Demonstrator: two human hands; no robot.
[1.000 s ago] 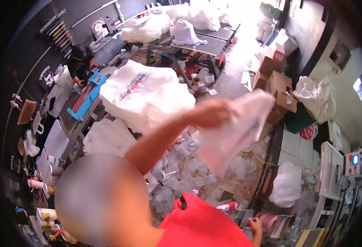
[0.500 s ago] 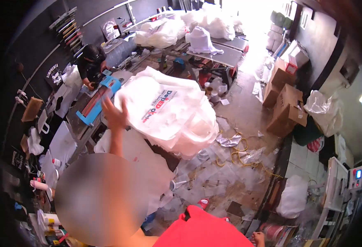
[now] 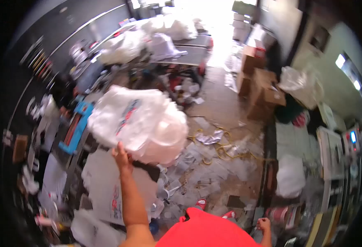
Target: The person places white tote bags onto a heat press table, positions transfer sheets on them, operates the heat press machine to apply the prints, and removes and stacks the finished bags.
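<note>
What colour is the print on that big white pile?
Blue and red print, best seen in the head view.

Brown cardboard boxes (image 3: pixel 265 91), blue machine (image 3: pixel 77 126)

The person's left hand (image 3: pixel 122 158) seems to touch the white bags (image 3: pixel 142 123); the right hand (image 3: pixel 264 224) hangs beside the red shirt (image 3: pixel 207 231)

Single head-worn camera, wide fisheye, dark round edges. Looks forward and down from above the red shirt (image 3: pixel 207 231), close at bottom; left hand (image 3: pixel 123 159) near, floor (image 3: pixel 220 99) mid-frame, bright opening (image 3: pixel 218 29) far at top.
</note>
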